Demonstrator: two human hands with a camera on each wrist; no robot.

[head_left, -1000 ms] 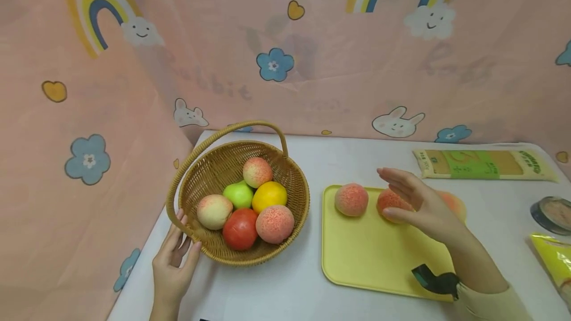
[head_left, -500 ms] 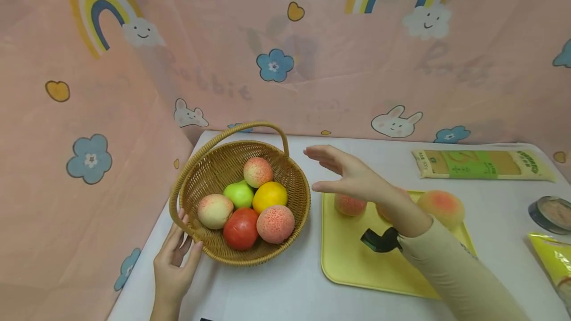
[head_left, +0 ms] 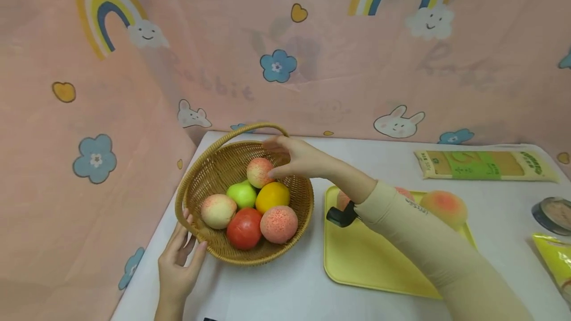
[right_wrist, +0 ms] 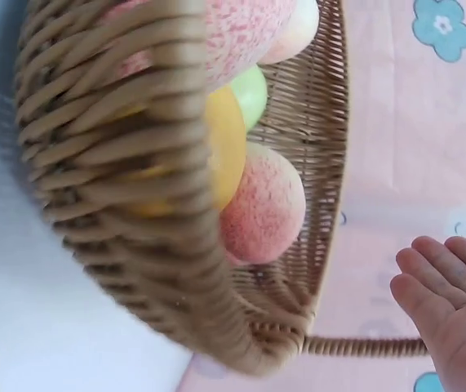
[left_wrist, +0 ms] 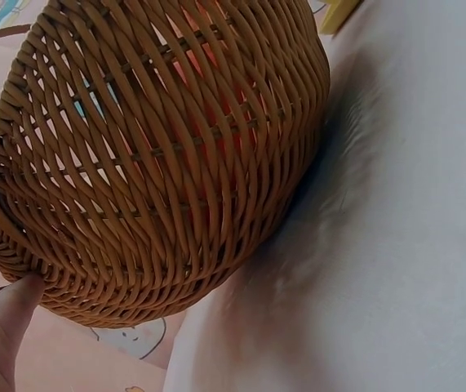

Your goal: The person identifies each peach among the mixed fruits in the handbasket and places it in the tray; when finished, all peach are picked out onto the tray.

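Head view: right hand [head_left: 296,157] stretched over the basket [head_left: 223,167] near the desk's left edge, fingers straight and apart, holding nothing, thumb tip just beside the far peach [head_left: 260,172]. Left hand [head_left: 180,266] laid against the basket's near-left rim, fingers relaxed, not curled round it. Two more peaches on the yellow tray [head_left: 370,266], partly hidden behind the sleeve.

Left wrist view: fingertips [left_wrist: 12,298] touched the stiff woven wall [left_wrist: 175,163].

Right wrist view: palm [right_wrist: 453,310] spread open beside the handle [right_wrist: 363,346]; peach [right_wrist: 265,204] below. Judged light, round, likely to roll; best cupped from above around its sides.
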